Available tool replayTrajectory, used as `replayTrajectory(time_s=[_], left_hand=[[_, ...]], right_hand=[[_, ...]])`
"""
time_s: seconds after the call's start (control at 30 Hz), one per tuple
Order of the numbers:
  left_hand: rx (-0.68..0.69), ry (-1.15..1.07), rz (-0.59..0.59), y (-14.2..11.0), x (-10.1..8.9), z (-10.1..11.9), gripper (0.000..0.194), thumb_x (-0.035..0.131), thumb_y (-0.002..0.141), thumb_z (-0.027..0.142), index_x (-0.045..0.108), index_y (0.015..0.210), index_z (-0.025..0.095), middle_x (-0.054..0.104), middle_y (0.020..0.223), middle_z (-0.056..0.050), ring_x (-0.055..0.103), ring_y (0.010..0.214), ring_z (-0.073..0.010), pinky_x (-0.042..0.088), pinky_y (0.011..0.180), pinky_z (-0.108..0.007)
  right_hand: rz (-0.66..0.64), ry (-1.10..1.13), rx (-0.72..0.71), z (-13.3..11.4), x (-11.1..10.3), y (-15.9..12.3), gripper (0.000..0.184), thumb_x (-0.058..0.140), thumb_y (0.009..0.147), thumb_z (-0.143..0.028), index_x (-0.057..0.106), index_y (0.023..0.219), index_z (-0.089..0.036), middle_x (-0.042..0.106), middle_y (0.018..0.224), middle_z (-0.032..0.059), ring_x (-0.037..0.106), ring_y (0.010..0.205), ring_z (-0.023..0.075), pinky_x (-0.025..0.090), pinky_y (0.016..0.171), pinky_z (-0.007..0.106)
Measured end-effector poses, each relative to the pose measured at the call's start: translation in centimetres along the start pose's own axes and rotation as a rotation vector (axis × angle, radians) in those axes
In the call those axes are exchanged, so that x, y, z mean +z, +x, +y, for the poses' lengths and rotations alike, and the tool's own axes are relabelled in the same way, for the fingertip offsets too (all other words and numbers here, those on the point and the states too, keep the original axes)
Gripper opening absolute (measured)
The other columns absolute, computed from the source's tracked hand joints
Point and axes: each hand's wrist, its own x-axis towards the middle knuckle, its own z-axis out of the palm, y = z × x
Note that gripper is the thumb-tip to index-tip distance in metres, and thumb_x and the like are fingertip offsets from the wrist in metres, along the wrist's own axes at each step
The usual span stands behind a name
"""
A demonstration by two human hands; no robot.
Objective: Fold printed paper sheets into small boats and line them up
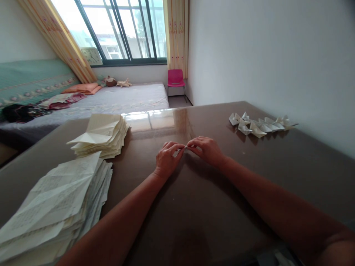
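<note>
Near the middle of the brown table (177, 221), my left hand (168, 157) and my right hand (207, 149) meet fingertip to fingertip. Between them they pinch a small piece of folded paper (186, 147), mostly hidden by the fingers. Both hands are closed on it, just above the glossy tabletop. Several folded paper boats (257, 130) stand in a group beyond my right hand, by the wall. Left of my left hand lie two piles of paper: a cream stack of creased sheets (97, 133) and, closer to me, a stack of written sheets (52, 199).
A bed (138, 94) with pillows and soft toys stands past the table's far left edge. A pink chair (176, 78) is in the corner below the curtain. The white wall (263, 55) runs along the right. Something partly seen lies at the bottom right edge.
</note>
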Motion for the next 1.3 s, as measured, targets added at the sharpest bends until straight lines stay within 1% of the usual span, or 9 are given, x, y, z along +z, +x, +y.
replayTrajectory(time_s=[0.1, 0.3, 0.53, 0.67, 0.77, 0.87, 1.0, 1.17, 1.3], left_hand=[[0.013, -0.008, -0.015, 0.0, -0.1, 0.1, 0.019, 0.056, 0.088, 0.034, 0.071, 0.098, 0.028, 0.068, 0.094, 0.000, 0.058, 0.092, -0.0157, 0.047, 0.082, -0.026], [0.009, -0.016, -0.039, 0.1, -0.2, 0.1, 0.021, 0.053, 0.090, 0.036, 0.071, 0.095, 0.027, 0.068, 0.095, -0.001, 0.059, 0.093, -0.0161, 0.047, 0.082, -0.026], [-0.024, -0.106, -0.037, 0.3, -0.1, -0.3, 0.019, 0.054, 0.089, 0.034, 0.072, 0.091, 0.026, 0.069, 0.092, -0.001, 0.061, 0.090, -0.0154, 0.047, 0.081, -0.025], [-0.085, -0.226, -0.004, 0.5, 0.1, -1.0, 0.019, 0.056, 0.087, 0.036, 0.072, 0.087, 0.024, 0.068, 0.090, -0.001, 0.063, 0.084, -0.0144, 0.048, 0.079, -0.025], [-0.151, -0.316, 0.040, 0.7, 0.1, -1.6, 0.020, 0.057, 0.085, 0.036, 0.071, 0.086, 0.022, 0.069, 0.087, -0.001, 0.063, 0.080, -0.0140, 0.049, 0.079, -0.026], [-0.249, -0.365, 0.076, 1.0, 0.1, -2.0, 0.019, 0.058, 0.083, 0.035, 0.069, 0.085, 0.020, 0.070, 0.086, -0.002, 0.064, 0.079, -0.0146, 0.050, 0.079, -0.027], [-0.346, -0.422, 0.061, 1.1, 0.4, -2.5, 0.019, 0.059, 0.080, 0.036, 0.066, 0.084, 0.019, 0.069, 0.079, -0.001, 0.065, 0.077, -0.0152, 0.051, 0.068, -0.025], [-0.400, -0.485, 0.045, 1.0, 0.8, -3.2, 0.016, 0.058, 0.079, 0.034, 0.058, 0.081, 0.018, 0.066, 0.073, -0.001, 0.066, 0.075, -0.0156, 0.049, 0.059, -0.022], [-0.449, -0.536, 0.020, 1.0, 0.8, -3.3, 0.015, 0.056, 0.079, 0.032, 0.054, 0.081, 0.018, 0.065, 0.072, -0.001, 0.066, 0.072, -0.0156, 0.048, 0.054, -0.021]], right_hand=[[-0.009, 0.034, -0.008, 0.0, 0.1, 0.0, 0.025, 0.050, 0.093, -0.038, 0.070, 0.095, -0.022, 0.071, 0.097, 0.0044, 0.063, 0.089, 0.0173, 0.041, 0.083, 0.027], [-0.017, 0.079, 0.021, 0.1, 0.0, 0.0, 0.025, 0.048, 0.093, -0.034, 0.070, 0.092, -0.023, 0.071, 0.093, 0.0037, 0.063, 0.083, 0.0161, 0.042, 0.078, 0.025], [0.015, 0.269, 0.049, 0.6, 0.3, 0.1, 0.021, 0.052, 0.089, -0.032, 0.070, 0.084, -0.021, 0.070, 0.087, 0.0026, 0.062, 0.079, 0.0148, 0.045, 0.073, 0.024], [0.038, 0.419, 0.136, 1.5, 0.7, 0.3, 0.018, 0.056, 0.086, -0.033, 0.068, 0.081, -0.020, 0.070, 0.081, 0.0015, 0.061, 0.072, 0.0135, 0.045, 0.063, 0.023], [0.057, 0.525, 0.226, 2.4, 1.0, 0.5, 0.018, 0.059, 0.084, -0.036, 0.066, 0.083, -0.019, 0.069, 0.075, 0.0003, 0.061, 0.067, 0.0131, 0.046, 0.063, 0.023], [0.051, 0.612, 0.270, 3.3, 1.2, 0.5, 0.021, 0.062, 0.081, -0.039, 0.063, 0.083, -0.018, 0.068, 0.073, 0.0009, 0.062, 0.067, 0.0137, 0.048, 0.063, 0.024], [0.037, 0.699, 0.315, 4.2, 1.4, 0.5, 0.024, 0.065, 0.076, -0.041, 0.061, 0.082, -0.018, 0.068, 0.075, 0.0017, 0.064, 0.069, 0.0145, 0.050, 0.064, 0.025], [0.014, 0.823, 0.364, 5.3, 1.4, 0.5, 0.020, 0.067, 0.074, -0.036, 0.057, 0.079, -0.019, 0.069, 0.076, 0.0014, 0.065, 0.073, 0.0147, 0.051, 0.067, 0.026], [-0.039, 0.806, 0.387, 6.1, 1.4, 0.3, 0.017, 0.065, 0.074, -0.032, 0.056, 0.077, -0.018, 0.068, 0.074, 0.0003, 0.063, 0.070, 0.0135, 0.050, 0.065, 0.025]])
